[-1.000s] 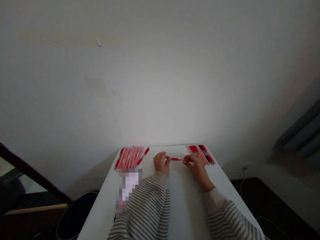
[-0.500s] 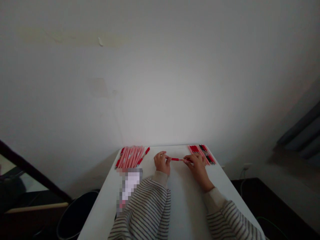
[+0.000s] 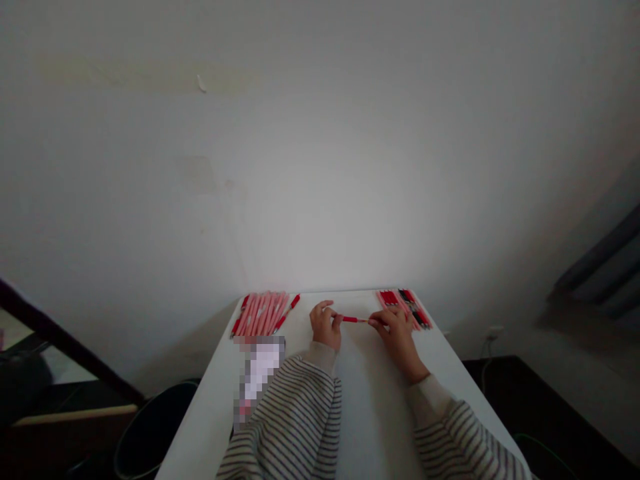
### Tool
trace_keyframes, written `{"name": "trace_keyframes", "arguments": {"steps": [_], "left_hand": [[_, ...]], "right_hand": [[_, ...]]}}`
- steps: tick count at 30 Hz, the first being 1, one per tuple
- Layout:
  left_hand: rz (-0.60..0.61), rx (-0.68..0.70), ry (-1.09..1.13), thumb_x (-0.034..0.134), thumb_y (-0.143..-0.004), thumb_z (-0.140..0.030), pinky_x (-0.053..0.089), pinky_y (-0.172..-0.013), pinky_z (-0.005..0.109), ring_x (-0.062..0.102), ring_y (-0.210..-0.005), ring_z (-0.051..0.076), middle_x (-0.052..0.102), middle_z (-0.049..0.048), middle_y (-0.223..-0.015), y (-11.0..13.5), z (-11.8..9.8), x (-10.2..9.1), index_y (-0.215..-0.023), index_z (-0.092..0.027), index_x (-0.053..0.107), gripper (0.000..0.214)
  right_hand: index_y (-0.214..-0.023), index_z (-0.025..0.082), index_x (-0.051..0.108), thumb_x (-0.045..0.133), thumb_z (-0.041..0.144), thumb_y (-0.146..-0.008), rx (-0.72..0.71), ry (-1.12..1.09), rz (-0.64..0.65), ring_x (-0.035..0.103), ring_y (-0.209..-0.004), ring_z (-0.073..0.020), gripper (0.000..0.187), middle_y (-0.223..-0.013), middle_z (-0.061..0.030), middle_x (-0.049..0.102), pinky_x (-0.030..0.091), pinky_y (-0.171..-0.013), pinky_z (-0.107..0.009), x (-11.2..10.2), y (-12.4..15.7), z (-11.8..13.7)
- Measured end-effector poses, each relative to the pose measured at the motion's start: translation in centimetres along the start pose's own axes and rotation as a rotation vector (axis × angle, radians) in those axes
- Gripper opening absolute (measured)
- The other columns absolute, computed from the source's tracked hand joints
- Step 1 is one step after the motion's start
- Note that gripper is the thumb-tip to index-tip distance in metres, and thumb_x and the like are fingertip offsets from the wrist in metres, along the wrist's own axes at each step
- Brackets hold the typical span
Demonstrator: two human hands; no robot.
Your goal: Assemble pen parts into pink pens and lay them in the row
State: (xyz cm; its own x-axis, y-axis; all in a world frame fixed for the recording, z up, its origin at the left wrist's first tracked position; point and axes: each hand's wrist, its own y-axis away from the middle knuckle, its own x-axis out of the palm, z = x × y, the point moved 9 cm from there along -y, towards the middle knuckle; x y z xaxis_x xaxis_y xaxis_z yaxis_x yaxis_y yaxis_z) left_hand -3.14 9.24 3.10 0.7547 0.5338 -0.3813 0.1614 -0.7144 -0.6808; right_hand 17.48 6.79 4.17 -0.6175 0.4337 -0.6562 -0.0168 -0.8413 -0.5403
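Note:
A slim red pen (image 3: 351,319) lies level between my two hands, above the middle of the white table. My left hand (image 3: 325,325) pinches its left end between thumb and finger, one finger raised free. At the other end, past a thin pale section, the fingertips of my right hand (image 3: 393,327) are closed on the pen and hide most of that end. Just behind my right hand is a row of pink, red and black pens (image 3: 417,313). Left of my left hand lies a pile of pink pens (image 3: 260,315), with a red pen (image 3: 287,313) along its side.
A blurred-out phone-like object (image 3: 263,367) lies by my left forearm on the white table (image 3: 370,427). A wall (image 3: 320,167) rises behind the table. On the floor to the left stands a dark bin (image 3: 155,427). A wall socket (image 3: 495,331) with a cable is at right.
My hands have shifted very slightly to the right. My right fingertips now cover more of the pen's right end. The piles look the same.

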Motion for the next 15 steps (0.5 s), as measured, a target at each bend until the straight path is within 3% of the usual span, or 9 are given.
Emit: {"name": "trace_keyframes", "arguments": {"steps": [11,15], "left_hand": [[0.014,-0.003,0.008,0.055,-0.081,-0.028,0.042,-0.095,0.045,0.054,-0.105,0.021,0.061,0.0078,-0.108,0.13,-0.31,0.02,-0.067,-0.02,0.054,0.016],[-0.039,-0.043,-0.034,0.054,-0.082,-0.03,0.042,-0.093,0.046,0.054,-0.102,0.022,0.062,0.0083,-0.105,0.13,0.44,-0.27,-0.066,-0.02,0.055,0.019]], "right_hand": [[-0.083,0.029,0.07,0.047,0.048,-0.088,0.006,-0.036,0.026,0.051,-0.097,-0.0244,0.03,-0.082,-0.0031,0.065,0.015,-0.103,-0.053,0.27,0.07,-0.4],[-0.094,0.029,0.07,0.049,0.053,-0.085,0.013,-0.033,0.005,0.053,-0.094,-0.0242,0.032,-0.089,-0.0049,0.067,0.022,-0.1,-0.049,0.07,-0.07,-0.33]]}}
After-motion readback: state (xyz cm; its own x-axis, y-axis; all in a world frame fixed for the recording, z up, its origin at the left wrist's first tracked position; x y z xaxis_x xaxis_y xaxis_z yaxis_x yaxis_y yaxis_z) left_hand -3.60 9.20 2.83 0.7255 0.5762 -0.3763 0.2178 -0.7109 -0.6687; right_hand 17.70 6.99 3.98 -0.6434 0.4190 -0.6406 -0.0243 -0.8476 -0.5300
